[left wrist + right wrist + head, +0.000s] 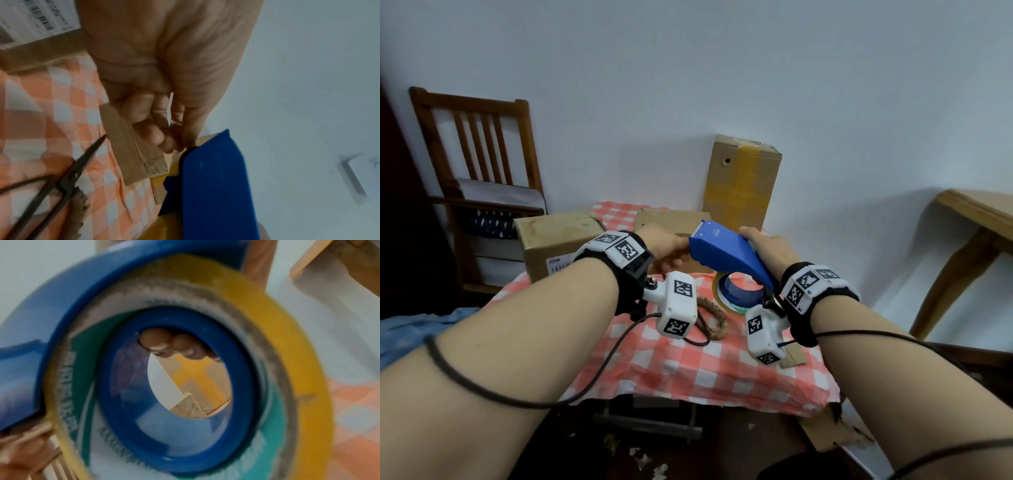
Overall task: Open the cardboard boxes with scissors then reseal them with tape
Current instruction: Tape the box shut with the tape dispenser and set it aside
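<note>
head view: right hand [767, 251] wraps the rear of the blue plastic tape dispenser [726, 250], held in the air at centre frame above the bench [688, 370] with its red-and-white checked cloth. the yellowish roll of packing tape [736, 294] hangs under the dispenser, lower centre. left hand [667, 251] meets the dispenser's nose, fingers curled. three brown cardboard boxes: one at centre left [551, 240], a low one behind the hands [667, 219], a tall one with yellow tape upright at upper centre against the wall [743, 185].

left wrist view: left hand fingers [148, 116] curl round and pinch a short strip of used brown tape [133, 146] at mid frame, just beside the dispenser's blue nose. dark metal scissors [68, 183] lie on the cloth, lower left, blades apart.

right wrist view: blurred; roll and blue hub fill the frame. fingertips [164, 340] show through the hub, top of the hole.

handling, my judgement: the dispenser is light, rigid and smooth, so take it by the rear grip and keep clear of the toothed front edge. the tape is thin and sticky and folds on itself, so pinch the free end only. the boxes look stiff but probably light, so steady them while pulling.
</note>
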Motion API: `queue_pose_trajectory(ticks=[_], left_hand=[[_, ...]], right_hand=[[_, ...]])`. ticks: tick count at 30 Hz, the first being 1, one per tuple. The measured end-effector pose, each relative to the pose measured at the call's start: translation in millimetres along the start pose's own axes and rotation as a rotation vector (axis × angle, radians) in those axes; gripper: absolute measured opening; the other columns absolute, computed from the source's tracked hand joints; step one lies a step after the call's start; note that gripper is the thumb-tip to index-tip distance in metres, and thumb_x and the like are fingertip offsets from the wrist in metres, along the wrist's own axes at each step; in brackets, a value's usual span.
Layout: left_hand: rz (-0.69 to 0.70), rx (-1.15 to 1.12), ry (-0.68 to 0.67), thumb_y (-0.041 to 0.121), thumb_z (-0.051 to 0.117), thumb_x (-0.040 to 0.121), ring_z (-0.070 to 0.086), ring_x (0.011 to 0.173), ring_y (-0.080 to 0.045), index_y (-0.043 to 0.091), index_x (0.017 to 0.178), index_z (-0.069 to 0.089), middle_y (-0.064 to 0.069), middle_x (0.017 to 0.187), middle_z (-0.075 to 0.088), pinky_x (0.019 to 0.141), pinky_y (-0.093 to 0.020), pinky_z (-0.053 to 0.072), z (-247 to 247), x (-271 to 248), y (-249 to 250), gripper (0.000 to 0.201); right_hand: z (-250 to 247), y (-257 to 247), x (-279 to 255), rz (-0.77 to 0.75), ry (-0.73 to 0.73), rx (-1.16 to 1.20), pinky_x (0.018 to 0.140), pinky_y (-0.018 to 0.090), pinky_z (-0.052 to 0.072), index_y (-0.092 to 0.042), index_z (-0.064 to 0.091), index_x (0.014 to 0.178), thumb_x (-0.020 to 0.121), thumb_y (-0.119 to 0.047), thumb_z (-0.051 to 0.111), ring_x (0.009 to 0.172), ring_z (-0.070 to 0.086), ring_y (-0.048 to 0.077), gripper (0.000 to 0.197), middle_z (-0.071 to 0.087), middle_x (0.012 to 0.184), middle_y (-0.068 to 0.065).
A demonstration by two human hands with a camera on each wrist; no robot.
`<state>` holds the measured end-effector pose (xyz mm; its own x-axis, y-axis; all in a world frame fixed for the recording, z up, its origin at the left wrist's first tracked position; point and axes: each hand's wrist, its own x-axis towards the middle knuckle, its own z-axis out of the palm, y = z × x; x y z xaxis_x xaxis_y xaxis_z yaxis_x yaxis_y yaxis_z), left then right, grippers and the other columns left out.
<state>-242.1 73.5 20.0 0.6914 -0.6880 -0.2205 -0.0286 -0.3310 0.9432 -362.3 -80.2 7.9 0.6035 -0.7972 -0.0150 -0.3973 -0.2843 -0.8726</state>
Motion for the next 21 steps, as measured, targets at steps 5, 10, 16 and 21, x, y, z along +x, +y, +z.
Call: queue_pose_trajectory(ticks=[5, 10, 16, 21], left_hand=[[0.118, 0.280, 0.119, 0.004, 0.060, 0.088, 0.038, 0.028, -0.004, 0.007, 0.059, 0.059, 0.007, 0.035, 0.051, 0.035, -0.012, 0.029, -5.4, 2.3, 4.3, 0.029], [0.142, 0.365, 0.157, 0.009, 0.067, 0.086, 0.042, 0.029, -0.001, 0.008, 0.060, 0.064, 0.008, 0.037, 0.056, 0.041, -0.018, 0.037, -8.4, 9.8, 13.3, 0.026], [0.143, 0.358, 0.159, 0.017, 0.073, 0.083, 0.046, 0.035, -0.006, 0.011, 0.060, 0.065, 0.007, 0.039, 0.057, 0.044, -0.019, 0.038, -8.8, 17.1, 22.3, 0.025], [0.159, 0.378, 0.237, 0.016, 0.076, 0.080, 0.045, 0.044, -0.013, 0.009, 0.061, 0.068, 0.005, 0.041, 0.059, 0.050, -0.022, 0.036, -23.0, 24.5, 24.0, 0.022]], right_hand=[[-0.6, 0.4, -0.4, -0.122, 0.009, -0.266, 0.071, 0.034, 0.047, -0.011, 0.057, 0.067, 0.089, -0.056, 0.039, 0.067, 0.057, 0.026, 0.053, 0.061, 0.073, 0.010], [-7.5, -0.1, 2.6, -0.181, 0.026, -0.368, 0.067, 0.032, 0.041, -0.013, 0.051, 0.059, 0.093, -0.053, 0.036, 0.063, 0.052, 0.024, 0.055, 0.055, 0.065, 0.006], [-18.4, -3.0, 5.2, -0.221, 0.015, -0.433, 0.066, 0.032, 0.041, -0.013, 0.049, 0.057, 0.095, -0.054, 0.033, 0.060, 0.051, 0.024, 0.058, 0.054, 0.062, 0.005], [-26.9, 10.9, 7.9, -0.183, 0.045, -0.590, 0.068, 0.032, 0.044, -0.013, 0.051, 0.064, 0.092, -0.061, 0.030, 0.062, 0.054, 0.024, 0.060, 0.056, 0.066, 0.005]])
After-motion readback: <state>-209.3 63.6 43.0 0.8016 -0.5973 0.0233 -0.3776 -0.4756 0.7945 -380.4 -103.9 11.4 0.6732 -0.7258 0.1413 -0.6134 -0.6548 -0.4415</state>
